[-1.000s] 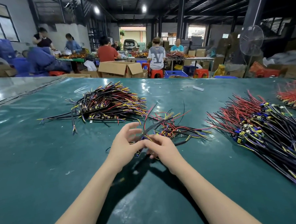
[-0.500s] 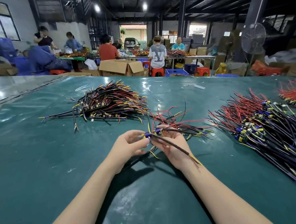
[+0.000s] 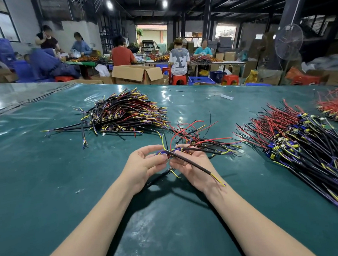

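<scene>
**Head view.** Both hands meet just above the green bench, near its middle. The left hand has its grip closed (fingers curled, tips pinching) on one end of a black cable, where purple and yellow leads fan out. The right hand, palm up, pinches that same end. The cable lies across this palm, and its yellow-tipped end reaches the wrist. A small wire tangle lies just behind the hands. A dark pile lies to the left and a red-and-black pile to the right, both well apart from the hands.
</scene>
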`<action>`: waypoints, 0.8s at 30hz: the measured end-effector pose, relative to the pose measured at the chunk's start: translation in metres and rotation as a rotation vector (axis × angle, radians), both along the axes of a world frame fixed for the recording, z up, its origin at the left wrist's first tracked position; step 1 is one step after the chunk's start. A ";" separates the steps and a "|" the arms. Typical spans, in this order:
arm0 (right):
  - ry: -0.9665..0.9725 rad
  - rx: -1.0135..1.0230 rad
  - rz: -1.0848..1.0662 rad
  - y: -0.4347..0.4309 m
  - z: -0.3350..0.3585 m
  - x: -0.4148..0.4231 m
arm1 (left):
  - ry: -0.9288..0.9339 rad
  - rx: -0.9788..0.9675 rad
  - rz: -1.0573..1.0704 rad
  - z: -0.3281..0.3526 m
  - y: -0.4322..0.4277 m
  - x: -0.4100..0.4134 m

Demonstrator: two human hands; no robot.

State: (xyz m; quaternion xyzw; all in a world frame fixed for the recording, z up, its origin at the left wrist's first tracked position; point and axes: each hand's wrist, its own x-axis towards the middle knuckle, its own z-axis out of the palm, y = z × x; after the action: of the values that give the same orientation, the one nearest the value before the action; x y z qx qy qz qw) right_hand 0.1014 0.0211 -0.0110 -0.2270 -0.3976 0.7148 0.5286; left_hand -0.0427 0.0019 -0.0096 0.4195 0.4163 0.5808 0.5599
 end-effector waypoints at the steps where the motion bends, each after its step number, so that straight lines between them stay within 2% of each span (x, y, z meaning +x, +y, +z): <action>1: 0.007 -0.008 0.016 0.000 0.000 0.001 | -0.005 -0.006 -0.014 0.000 0.001 -0.001; 9: 0.028 -0.082 0.091 -0.002 0.007 0.003 | -0.113 0.016 -0.246 0.008 -0.005 -0.004; 10: 0.018 -0.097 0.046 0.000 0.007 0.005 | -0.099 -0.004 -0.193 0.010 -0.004 -0.004; 12: -0.013 -0.106 -0.053 0.003 0.006 0.010 | -0.056 -0.067 0.066 0.009 0.001 -0.010; 14: -0.071 -0.071 -0.137 0.005 0.005 0.013 | 0.114 -0.103 0.389 0.004 0.006 -0.023; 15: -0.102 -0.046 -0.175 0.006 0.005 0.012 | 0.298 -0.107 0.522 0.001 0.008 -0.031; 17: -0.169 -0.005 -0.261 0.006 0.003 0.010 | 0.694 -0.107 0.638 -0.002 0.010 -0.040; 19: -0.249 0.033 -0.325 0.006 0.001 0.008 | 0.934 -0.035 0.682 0.000 0.008 -0.037; 22: -0.376 0.084 -0.308 0.005 0.000 0.005 | 1.095 0.175 0.723 0.002 0.004 -0.023; 24: -0.512 0.156 -0.252 0.004 -0.001 0.004 | 1.060 0.281 0.632 0.000 0.001 -0.013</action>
State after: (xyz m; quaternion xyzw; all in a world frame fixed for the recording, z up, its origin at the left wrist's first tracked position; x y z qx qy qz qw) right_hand 0.1052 0.0255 -0.0123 -0.4062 -0.5406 0.5302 0.5116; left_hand -0.0559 0.0029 -0.0091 0.5765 0.6606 0.4806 0.0184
